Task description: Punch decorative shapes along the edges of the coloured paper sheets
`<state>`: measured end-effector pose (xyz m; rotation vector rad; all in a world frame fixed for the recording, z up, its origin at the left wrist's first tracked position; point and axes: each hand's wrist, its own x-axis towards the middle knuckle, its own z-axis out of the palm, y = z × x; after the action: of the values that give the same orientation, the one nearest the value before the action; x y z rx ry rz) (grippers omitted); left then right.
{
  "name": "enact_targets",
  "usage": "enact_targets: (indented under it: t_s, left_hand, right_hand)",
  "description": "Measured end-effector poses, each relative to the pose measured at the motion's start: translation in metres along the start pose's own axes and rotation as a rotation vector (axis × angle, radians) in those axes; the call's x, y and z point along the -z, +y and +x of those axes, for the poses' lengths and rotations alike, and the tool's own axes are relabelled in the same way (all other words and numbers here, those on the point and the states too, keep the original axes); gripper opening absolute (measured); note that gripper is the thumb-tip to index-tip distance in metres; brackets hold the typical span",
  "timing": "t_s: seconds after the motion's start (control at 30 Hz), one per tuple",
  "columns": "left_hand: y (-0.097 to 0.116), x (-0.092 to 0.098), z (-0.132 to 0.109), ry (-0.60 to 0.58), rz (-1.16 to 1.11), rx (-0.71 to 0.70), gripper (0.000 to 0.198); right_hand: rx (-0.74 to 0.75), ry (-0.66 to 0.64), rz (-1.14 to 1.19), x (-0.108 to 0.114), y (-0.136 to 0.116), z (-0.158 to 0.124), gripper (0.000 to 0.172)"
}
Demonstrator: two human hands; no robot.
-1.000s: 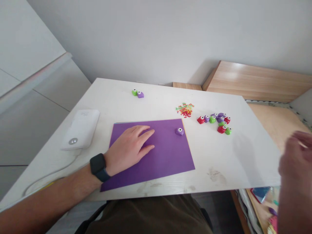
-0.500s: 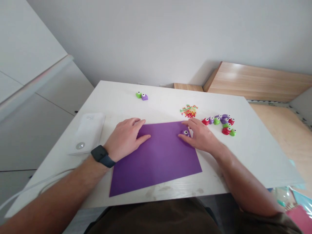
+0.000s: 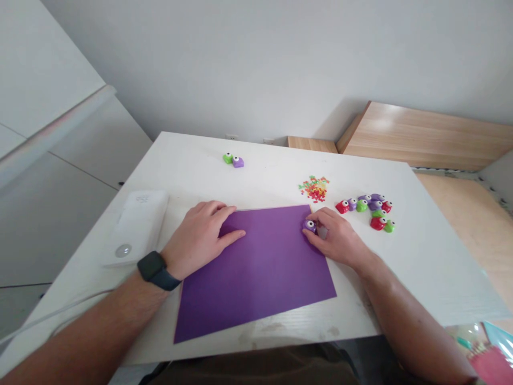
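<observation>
A sheet of purple paper (image 3: 256, 262) lies on the white table in front of me. My left hand (image 3: 204, 232) rests over its upper left edge, thumb and fingers apart, holding nothing. Near the upper right corner of the sheet sits a small purple craft punch (image 3: 309, 226) with a white round button marked by a dark shape. The thumb and fingers of my right hand (image 3: 334, 235) close around the sides of that punch. Its underside is hidden, so I cannot tell whether the paper's edge is in its slot.
Past the sheet lies a pile of coloured paper confetti (image 3: 315, 189). Several red, purple and green punches (image 3: 363, 206) cluster to the right. A green punch (image 3: 227, 158) and a purple one (image 3: 238, 162) stand at the back. On the left are a white box-like device (image 3: 138, 224) and a cable (image 3: 76, 303).
My right thumb and fingers have drawn in around the purple punch, which was loosely between them before. My left hand stays on the paper. The view has shifted slightly.
</observation>
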<state>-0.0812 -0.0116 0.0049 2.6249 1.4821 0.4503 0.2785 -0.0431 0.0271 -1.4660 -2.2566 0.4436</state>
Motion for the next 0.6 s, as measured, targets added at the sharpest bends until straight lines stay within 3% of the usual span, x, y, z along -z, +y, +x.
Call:
enact_targets:
  t_s: [0.6]
  left_hand:
    - [0.001,-0.002,-0.002,0.021,-0.078,-0.009,0.051]
  right_hand:
    - [-0.107,0.086,-0.167,0.0,0.024,-0.003,0.016]
